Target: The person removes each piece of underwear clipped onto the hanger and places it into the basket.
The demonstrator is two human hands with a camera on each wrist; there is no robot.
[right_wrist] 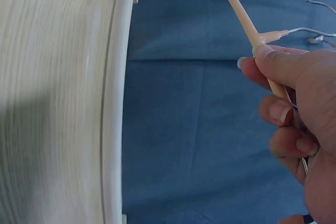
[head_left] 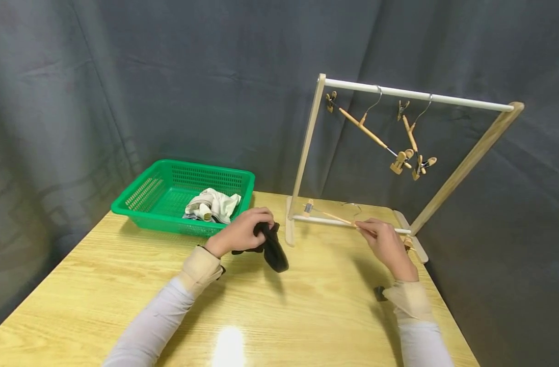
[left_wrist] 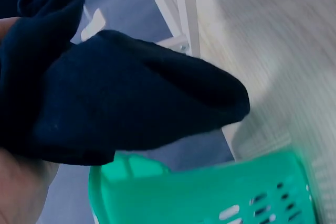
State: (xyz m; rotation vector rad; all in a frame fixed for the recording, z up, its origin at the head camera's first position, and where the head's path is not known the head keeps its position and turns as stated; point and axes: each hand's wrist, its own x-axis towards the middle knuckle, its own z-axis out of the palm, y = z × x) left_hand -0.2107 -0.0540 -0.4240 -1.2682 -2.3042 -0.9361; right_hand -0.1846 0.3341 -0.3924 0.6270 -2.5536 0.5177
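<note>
In the head view my left hand (head_left: 254, 229) grips a bunched black sock-like cloth (head_left: 275, 252) just in front of the basket. Its rounded end hangs over the table; in the left wrist view the dark fabric (left_wrist: 131, 98) hides most of the fingers. On the right, my right hand (head_left: 383, 243) holds a small wooden clip hanger (head_left: 336, 219) by its bar, near the rack's lower rail. Thumb and forefinger pinch the bar (right_wrist: 241, 11) where the hook joins it, in the right wrist view. One wooden clip (head_left: 308, 208) shows at the hanger's left end.
A green basket (head_left: 146, 218) at the back left contains crumpled white cloth (head_left: 215, 204). At the back right stands a wooden rack with a white top rail (head_left: 467, 102). Two clip hangers (head_left: 368, 133) hang from it, without garments. A dark curtain (head_left: 215, 92) closes off the back.
</note>
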